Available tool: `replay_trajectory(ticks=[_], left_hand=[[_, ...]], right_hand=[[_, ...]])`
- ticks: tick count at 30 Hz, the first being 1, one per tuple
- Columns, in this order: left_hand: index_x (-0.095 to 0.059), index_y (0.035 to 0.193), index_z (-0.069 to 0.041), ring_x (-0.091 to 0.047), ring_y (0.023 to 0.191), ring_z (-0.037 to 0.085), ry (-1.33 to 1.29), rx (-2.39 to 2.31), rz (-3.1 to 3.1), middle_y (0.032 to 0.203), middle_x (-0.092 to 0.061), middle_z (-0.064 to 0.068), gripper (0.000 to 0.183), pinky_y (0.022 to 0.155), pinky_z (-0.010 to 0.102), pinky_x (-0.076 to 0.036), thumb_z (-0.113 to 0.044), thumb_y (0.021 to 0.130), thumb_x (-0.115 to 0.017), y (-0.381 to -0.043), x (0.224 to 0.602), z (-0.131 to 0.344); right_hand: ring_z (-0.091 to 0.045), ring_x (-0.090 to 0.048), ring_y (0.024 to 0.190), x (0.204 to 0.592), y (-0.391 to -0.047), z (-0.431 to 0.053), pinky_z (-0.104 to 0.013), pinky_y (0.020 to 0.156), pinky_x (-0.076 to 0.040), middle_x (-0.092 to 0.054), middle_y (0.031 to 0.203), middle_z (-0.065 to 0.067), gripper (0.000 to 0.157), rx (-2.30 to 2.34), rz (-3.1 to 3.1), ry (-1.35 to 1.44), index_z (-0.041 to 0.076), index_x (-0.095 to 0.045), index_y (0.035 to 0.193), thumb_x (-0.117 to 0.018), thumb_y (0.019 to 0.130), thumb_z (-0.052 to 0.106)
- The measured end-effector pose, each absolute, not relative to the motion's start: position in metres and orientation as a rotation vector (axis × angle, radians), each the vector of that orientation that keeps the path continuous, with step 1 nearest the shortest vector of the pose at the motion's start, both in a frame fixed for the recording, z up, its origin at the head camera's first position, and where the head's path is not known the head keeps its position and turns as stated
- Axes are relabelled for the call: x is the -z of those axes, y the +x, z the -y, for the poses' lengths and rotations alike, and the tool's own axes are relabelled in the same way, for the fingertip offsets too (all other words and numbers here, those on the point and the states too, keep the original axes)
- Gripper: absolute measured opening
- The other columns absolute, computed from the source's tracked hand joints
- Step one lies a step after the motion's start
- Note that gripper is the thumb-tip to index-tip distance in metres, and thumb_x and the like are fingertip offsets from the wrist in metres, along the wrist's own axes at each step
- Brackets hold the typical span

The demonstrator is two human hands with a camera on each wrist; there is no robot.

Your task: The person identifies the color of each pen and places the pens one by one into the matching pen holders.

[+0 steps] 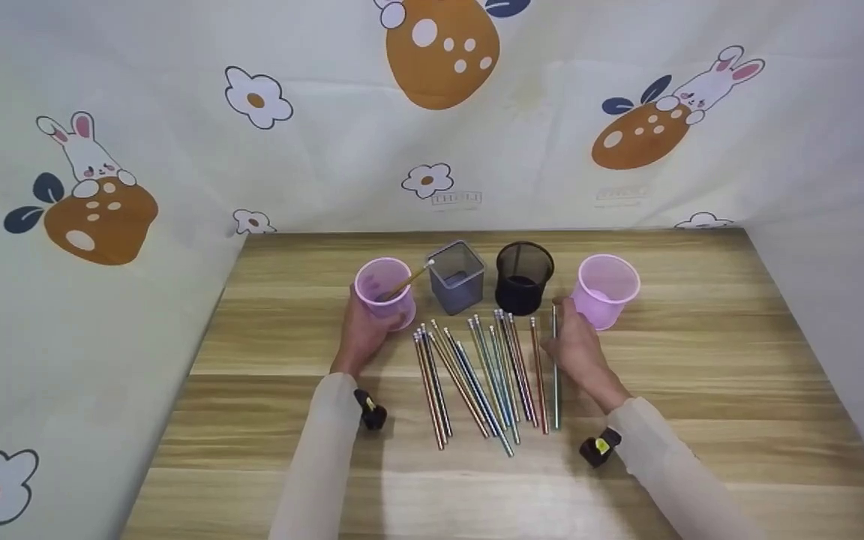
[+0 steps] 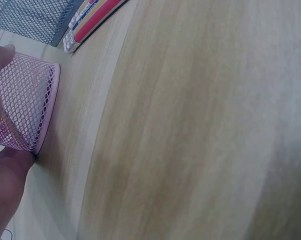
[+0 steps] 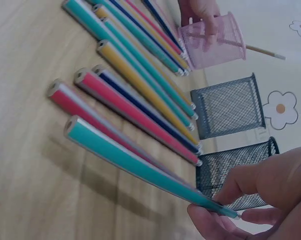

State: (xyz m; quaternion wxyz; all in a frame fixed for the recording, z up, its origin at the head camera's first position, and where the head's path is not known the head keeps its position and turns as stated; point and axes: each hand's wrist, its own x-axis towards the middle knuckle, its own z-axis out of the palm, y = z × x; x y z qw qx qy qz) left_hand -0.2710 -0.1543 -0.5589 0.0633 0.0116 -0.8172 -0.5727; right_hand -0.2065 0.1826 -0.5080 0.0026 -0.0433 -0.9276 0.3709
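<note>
r grip [image 1: 578,345] pinches teal pencil [image 1: 556,397] nr eraser end, front-r of black cup [image 1: 520,298]; l grip [image 1: 364,331] holds pink cup [image 1: 402,306], l of black cup. pencil prob light, stiff, slick; pinch nr eraser ok.

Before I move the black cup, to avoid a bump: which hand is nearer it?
Right. The right hand is close, just front-right of the black cup, pinching a teal pencil. The left hand is farther, left of the gray cup, gripping a pink cup.

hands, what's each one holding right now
Left hand: holding a pink mesh cup with one pencil inside.
Right hand: pinching a teal pencil near its eraser end.
</note>
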Motion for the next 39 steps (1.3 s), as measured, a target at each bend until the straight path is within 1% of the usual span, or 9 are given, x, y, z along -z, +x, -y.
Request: replay_trajectory(ticks=[5,10,13,16,18,21,26,32,39], left_hand=[[-0.035,0.146,-0.001,-0.050,0.134,0.035,-0.011,1.780,2.392,0.141,-0.054,0.022,0.093,0.121,0.044,-0.035,0.001,0.067,-0.083,-0.270,0.561,0.154],[-0.034,0.146,0.000,-0.049,0.135,0.036,-0.021,1.821,2.364,0.141,-0.053,0.023,0.093,0.121,0.043,-0.034,0.003,0.067,-0.083,-0.270,0.560,0.153],[-0.034,0.147,-0.002,-0.049,0.135,0.035,-0.011,1.833,2.359,0.142,-0.053,0.022,0.094,0.121,0.043,-0.034,0.004,0.067,-0.082,-0.271,0.560,0.154],[-0.034,0.147,-0.002,-0.049,0.135,0.036,-0.011,1.846,2.342,0.142,-0.052,0.023,0.095,0.121,0.045,-0.034,0.004,0.066,-0.083,-0.271,0.561,0.154],[-0.035,0.147,-0.001,-0.049,0.135,0.037,-0.015,1.854,2.333,0.142,-0.052,0.023,0.095,0.121,0.045,-0.034,0.004,0.066,-0.083,-0.271,0.563,0.154],[-0.035,0.147,-0.001,-0.049,0.135,0.037,-0.003,1.829,2.355,0.142,-0.053,0.023,0.095,0.121,0.045,-0.033,0.003,0.066,-0.084,-0.272,0.564,0.154],[-0.034,0.148,-0.003,-0.050,0.134,0.033,0.039,1.779,2.415,0.142,-0.053,0.020,0.096,0.120,0.042,-0.035,0.002,0.066,-0.083,-0.272,0.562,0.152],[-0.034,0.148,-0.003,-0.051,0.134,0.034,0.038,1.778,2.404,0.141,-0.054,0.021,0.096,0.120,0.042,-0.036,0.002,0.066,-0.083,-0.271,0.561,0.152],[-0.033,0.150,-0.004,-0.051,0.134,0.032,0.061,1.764,2.428,0.141,-0.055,0.019,0.098,0.120,0.042,-0.035,-0.003,0.067,-0.085,-0.270,0.559,0.151]], right_hand=[[-0.048,-0.057,0.114,0.497,-0.206,-0.180,-0.059,0.099,-0.047,-0.061,0.121,-0.033,0.072,-1.140,2.925,-0.107,0.000,-0.041,0.142,-0.075,0.078,-0.004],[-0.046,-0.057,0.114,0.485,-0.206,-0.179,-0.058,0.101,-0.047,-0.060,0.124,-0.034,0.070,-1.198,2.862,-0.059,-0.002,-0.043,0.139,-0.074,0.076,-0.007],[-0.041,-0.061,0.099,0.475,-0.206,-0.176,-0.052,0.090,-0.051,-0.064,0.109,-0.030,0.070,-1.242,2.805,-0.034,0.001,-0.045,0.137,-0.073,0.074,-0.008],[-0.030,-0.063,0.081,0.463,-0.206,-0.171,-0.039,0.073,-0.053,-0.064,0.089,-0.019,0.069,-1.282,2.755,0.006,0.004,-0.046,0.138,-0.071,0.075,-0.008],[-0.024,-0.062,0.075,0.455,-0.206,-0.167,-0.031,0.067,-0.051,-0.062,0.083,-0.013,0.069,-1.339,2.725,0.031,0.006,-0.045,0.139,-0.069,0.076,-0.008],[-0.023,-0.064,0.078,0.444,-0.207,-0.161,-0.024,0.068,-0.053,-0.061,0.089,-0.013,0.069,-1.423,2.673,0.060,0.006,-0.045,0.140,-0.066,0.076,-0.010],[-0.026,-0.064,0.084,0.431,-0.209,-0.155,-0.025,0.073,-0.054,-0.061,0.097,-0.015,0.070,-1.453,2.638,0.055,0.008,-0.045,0.141,-0.064,0.076,-0.011],[-0.027,-0.066,0.086,0.427,-0.212,-0.155,-0.022,0.071,-0.054,-0.061,0.097,-0.015,0.067,-1.469,2.598,0.069,0.008,-0.046,0.140,-0.066,0.078,-0.009],[-0.027,-0.065,0.086,0.428,-0.216,-0.152,-0.017,0.068,-0.052,-0.060,0.096,-0.015,0.063,-1.535,2.510,0.078,0.003,-0.046,0.138,-0.068,0.080,-0.010]])
